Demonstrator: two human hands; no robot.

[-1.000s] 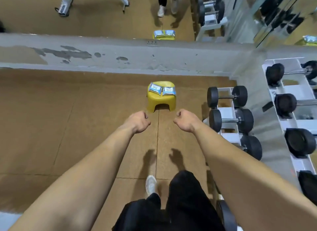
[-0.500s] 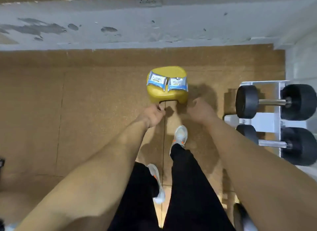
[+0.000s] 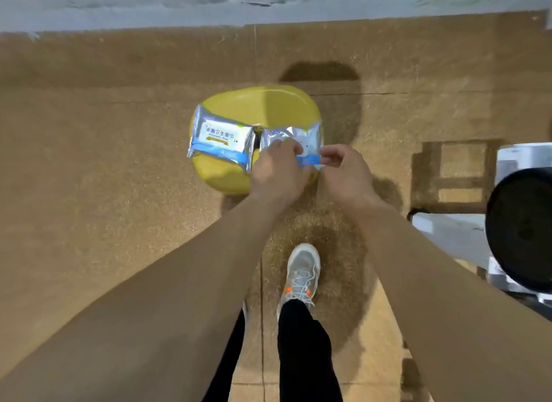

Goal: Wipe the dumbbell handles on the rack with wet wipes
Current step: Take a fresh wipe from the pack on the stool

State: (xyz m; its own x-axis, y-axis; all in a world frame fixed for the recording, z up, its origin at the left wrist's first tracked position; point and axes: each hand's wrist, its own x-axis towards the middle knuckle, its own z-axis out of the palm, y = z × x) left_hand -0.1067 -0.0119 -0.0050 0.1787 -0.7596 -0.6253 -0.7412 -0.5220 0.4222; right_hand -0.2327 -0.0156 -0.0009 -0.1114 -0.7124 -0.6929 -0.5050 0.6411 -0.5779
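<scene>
Two silver-and-blue wet wipe packs lie side by side on a yellow plastic stool [image 3: 268,105]. The left pack [image 3: 221,140] lies untouched. My left hand [image 3: 277,168] rests on the right pack [image 3: 307,137], fingers curled onto its front. My right hand [image 3: 343,171] pinches the blue strip at that pack's near edge. Most of the right pack's front is hidden under my hands. One black dumbbell head [image 3: 522,231] shows at the right edge; its handle is out of view.
The white rack frame [image 3: 448,231] stands at the right on the brown floor. A grey wall base [image 3: 149,10] runs along the top. My grey shoe [image 3: 301,273] and black trouser legs are below the stool.
I have stepped up to the stool and leaned over it. Both hands, empty a second ago, have reached forward onto the right wipe pack.
</scene>
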